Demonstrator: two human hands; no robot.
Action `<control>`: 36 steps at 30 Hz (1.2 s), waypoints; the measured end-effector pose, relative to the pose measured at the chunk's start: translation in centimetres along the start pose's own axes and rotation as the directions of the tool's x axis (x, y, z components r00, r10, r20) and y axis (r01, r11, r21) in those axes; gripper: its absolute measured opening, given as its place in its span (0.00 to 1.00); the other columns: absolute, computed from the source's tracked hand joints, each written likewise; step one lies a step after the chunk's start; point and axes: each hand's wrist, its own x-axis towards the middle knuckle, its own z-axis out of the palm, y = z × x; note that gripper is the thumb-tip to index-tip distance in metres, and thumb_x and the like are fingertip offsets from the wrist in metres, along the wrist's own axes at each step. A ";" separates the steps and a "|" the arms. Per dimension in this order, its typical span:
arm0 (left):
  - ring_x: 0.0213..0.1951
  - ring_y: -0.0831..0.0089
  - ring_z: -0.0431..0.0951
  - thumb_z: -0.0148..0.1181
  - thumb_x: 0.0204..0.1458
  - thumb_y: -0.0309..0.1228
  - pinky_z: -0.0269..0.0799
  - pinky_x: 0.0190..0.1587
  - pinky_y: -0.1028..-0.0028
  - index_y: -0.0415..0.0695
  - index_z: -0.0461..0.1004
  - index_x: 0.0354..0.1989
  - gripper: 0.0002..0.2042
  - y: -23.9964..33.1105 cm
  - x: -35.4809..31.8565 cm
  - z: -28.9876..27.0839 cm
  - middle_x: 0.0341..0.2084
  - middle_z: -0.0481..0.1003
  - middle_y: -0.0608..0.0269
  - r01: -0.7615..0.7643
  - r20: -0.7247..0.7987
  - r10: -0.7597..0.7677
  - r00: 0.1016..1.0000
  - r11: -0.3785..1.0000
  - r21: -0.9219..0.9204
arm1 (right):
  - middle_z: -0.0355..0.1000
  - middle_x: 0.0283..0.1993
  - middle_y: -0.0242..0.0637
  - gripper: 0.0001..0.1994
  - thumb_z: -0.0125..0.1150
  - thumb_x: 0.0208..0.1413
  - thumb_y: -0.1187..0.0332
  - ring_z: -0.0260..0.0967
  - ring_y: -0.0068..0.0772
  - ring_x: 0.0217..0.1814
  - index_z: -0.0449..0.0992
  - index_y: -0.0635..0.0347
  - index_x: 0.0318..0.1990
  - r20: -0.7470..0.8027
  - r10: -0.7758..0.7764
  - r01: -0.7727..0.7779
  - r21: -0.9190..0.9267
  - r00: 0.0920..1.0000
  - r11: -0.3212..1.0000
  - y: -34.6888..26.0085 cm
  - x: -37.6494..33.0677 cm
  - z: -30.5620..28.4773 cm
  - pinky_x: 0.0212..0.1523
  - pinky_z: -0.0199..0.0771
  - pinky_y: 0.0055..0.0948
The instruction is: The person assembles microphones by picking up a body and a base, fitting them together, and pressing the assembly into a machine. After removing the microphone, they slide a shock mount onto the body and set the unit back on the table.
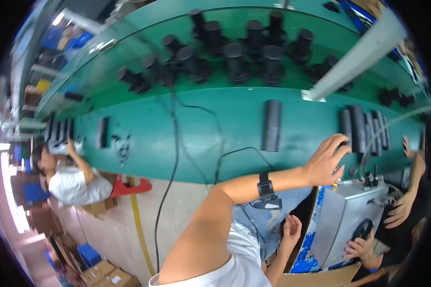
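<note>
Fingers of left hand (326,160) touch upright-lying black tube (345,125).

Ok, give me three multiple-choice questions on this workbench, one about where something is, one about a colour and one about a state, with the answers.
1. Where is the left hand?
A. On a cardboard box
B. At the row of black cylinders on the right of the table
C. On the cable

2. What colour is the table?
A. Green
B. White
C. Red

3. How does the lone black cylinder sit at mid-table?
A. Upright
B. Lying flat, apart from the others
C. Held in a hand

Answers:
1. B, as the spread fingers reach the nearest cylinder of the row.
2. A, as the whole top is green.
3. B, as it lies lengthwise with bare table all round.
</note>
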 end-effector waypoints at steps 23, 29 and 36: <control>0.42 0.75 0.72 0.48 0.54 0.22 0.67 0.43 0.76 0.40 0.66 0.42 0.07 10.0 2.1 -32.3 0.39 0.73 0.59 -0.348 -0.878 -0.044 0.477 0.907 -0.235 | 0.71 0.45 0.37 0.15 0.57 0.57 0.75 0.68 0.25 0.46 0.68 0.65 0.51 0.092 -0.062 0.075 -0.146 0.994 0.986 2.6 2.8 -0.7 0.47 0.67 0.21; 0.34 0.79 0.71 0.51 0.52 0.21 0.66 0.37 0.80 0.39 0.66 0.41 0.08 11.4 2.2 -27.8 0.34 0.72 0.62 -0.265 -0.652 -0.002 0.758 0.913 -0.310 | 0.70 0.36 0.31 0.14 0.58 0.56 0.75 0.65 0.19 0.37 0.69 0.64 0.50 0.075 -0.074 0.085 -0.155 0.994 0.984 4.4 2.7 -0.5 0.39 0.66 0.17; 0.31 0.72 0.74 0.55 0.49 0.23 0.70 0.37 0.76 0.40 0.70 0.36 0.06 16.4 6.0 -30.3 0.29 0.74 0.61 -0.383 -0.479 0.607 0.634 0.785 0.487 | 0.72 0.34 0.34 0.12 0.60 0.53 0.74 0.68 0.21 0.32 0.71 0.65 0.45 0.006 -0.182 0.181 -0.167 0.983 0.969 6.9 2.0 0.0 0.35 0.69 0.20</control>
